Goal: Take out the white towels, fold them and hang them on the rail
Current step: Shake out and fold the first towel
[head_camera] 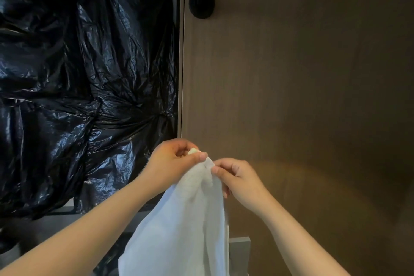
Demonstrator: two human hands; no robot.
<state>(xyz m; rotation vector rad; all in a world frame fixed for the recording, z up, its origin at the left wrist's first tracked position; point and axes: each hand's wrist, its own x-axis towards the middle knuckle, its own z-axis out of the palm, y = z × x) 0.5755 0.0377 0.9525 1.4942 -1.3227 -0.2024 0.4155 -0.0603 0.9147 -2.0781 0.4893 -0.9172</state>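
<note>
In the head view, the thin white cloth towel is in front of the lower left part of the large brown wood-grain wall panel. It hangs down from both hands to the bottom edge of the picture. The left hand is at the lower left corner of the panel, with its fingers curled, and it pinches the top edge of the towel between thumb and fingers. The right hand is just beside it, in front of the panel, and also pinches the top edge with curled fingers. The two hands are very close, almost touching.

The black metal rail with a round mount is fixed on the upper left part of the panel, well above the hands. The crumpled shiny black plastic bags fill the space left of the panel. A small grey block shows at the bottom of the panel, just right of the towel.
</note>
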